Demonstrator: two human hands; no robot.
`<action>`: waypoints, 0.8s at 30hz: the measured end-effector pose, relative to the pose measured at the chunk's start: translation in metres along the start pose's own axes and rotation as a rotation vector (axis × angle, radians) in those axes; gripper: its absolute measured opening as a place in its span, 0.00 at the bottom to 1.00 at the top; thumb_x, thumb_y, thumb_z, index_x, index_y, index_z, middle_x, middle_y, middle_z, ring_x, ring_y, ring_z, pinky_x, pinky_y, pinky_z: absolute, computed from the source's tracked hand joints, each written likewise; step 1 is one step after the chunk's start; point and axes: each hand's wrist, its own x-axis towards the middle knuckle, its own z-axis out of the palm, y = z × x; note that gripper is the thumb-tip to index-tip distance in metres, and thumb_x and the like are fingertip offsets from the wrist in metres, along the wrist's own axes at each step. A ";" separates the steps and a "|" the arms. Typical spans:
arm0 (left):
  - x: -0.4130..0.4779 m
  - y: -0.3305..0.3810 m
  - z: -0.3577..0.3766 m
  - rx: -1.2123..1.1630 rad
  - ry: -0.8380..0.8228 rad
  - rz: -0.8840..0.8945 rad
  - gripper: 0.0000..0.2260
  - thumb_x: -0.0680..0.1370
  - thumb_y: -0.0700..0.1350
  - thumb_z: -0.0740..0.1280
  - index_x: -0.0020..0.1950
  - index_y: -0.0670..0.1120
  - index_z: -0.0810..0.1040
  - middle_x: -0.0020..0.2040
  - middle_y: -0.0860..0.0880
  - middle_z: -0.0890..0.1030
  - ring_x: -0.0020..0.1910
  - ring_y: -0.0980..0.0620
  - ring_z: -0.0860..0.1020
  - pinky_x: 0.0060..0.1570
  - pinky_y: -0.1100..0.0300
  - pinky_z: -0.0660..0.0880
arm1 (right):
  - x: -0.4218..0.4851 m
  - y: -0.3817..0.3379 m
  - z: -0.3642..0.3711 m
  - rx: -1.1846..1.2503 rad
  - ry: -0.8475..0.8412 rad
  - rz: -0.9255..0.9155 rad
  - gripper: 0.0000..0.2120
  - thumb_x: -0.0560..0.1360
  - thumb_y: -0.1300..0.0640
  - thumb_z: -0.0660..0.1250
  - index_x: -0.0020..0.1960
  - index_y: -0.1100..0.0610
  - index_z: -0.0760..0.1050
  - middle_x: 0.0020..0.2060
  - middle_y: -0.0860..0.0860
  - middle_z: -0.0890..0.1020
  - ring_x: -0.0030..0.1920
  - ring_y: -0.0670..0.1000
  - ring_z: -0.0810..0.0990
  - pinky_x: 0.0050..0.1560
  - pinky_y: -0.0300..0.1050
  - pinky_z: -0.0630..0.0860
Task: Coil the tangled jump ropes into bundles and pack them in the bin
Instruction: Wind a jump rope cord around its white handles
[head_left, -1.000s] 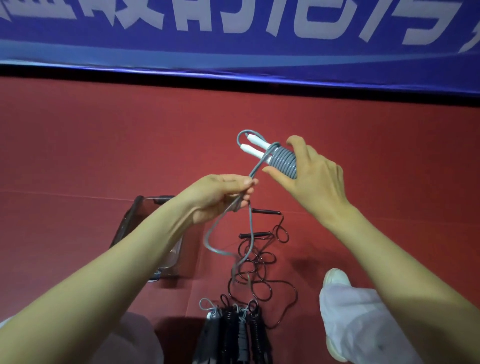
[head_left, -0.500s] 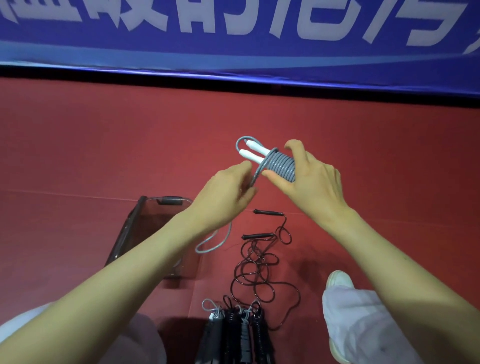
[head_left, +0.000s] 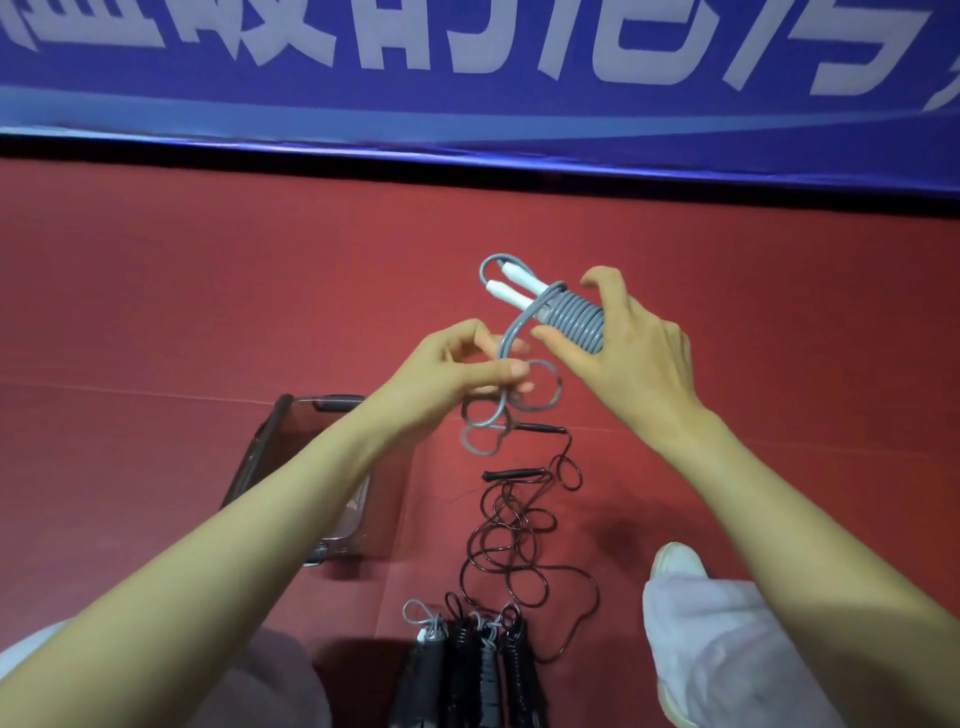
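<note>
My right hand (head_left: 628, 358) grips the grey rope bundle (head_left: 577, 321), white handles (head_left: 511, 288) pointing far-left along its long axis; my left hand (head_left: 452, 376) pinches the loose tail (head_left: 511, 332).

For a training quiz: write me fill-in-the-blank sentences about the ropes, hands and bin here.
The rope bundle in the right hand is ____ in colour.
Its handles are ____.
The tangled black rope lies on a ____ floor.
The clear bin shows behind the ____ forearm.
Missing words: grey; white; red; left.
</note>
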 end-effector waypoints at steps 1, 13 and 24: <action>-0.001 0.004 0.002 -0.068 -0.009 -0.050 0.11 0.69 0.38 0.72 0.36 0.44 0.69 0.41 0.47 0.83 0.31 0.51 0.79 0.35 0.64 0.75 | 0.000 0.001 0.000 -0.004 -0.001 -0.005 0.32 0.72 0.32 0.62 0.65 0.54 0.66 0.47 0.54 0.81 0.45 0.62 0.81 0.41 0.50 0.70; 0.005 0.011 0.005 -0.152 0.089 -0.274 0.15 0.81 0.51 0.60 0.49 0.43 0.82 0.29 0.52 0.64 0.29 0.56 0.62 0.33 0.64 0.61 | 0.003 0.008 -0.004 -0.046 0.005 0.007 0.32 0.72 0.32 0.62 0.65 0.55 0.65 0.46 0.53 0.80 0.43 0.61 0.81 0.39 0.47 0.66; -0.002 0.005 0.003 1.206 0.488 0.827 0.13 0.81 0.49 0.62 0.50 0.44 0.84 0.34 0.48 0.71 0.33 0.49 0.70 0.37 0.60 0.59 | 0.005 -0.005 0.002 -0.109 -0.067 0.048 0.30 0.74 0.32 0.60 0.64 0.54 0.64 0.50 0.53 0.79 0.48 0.62 0.80 0.41 0.48 0.65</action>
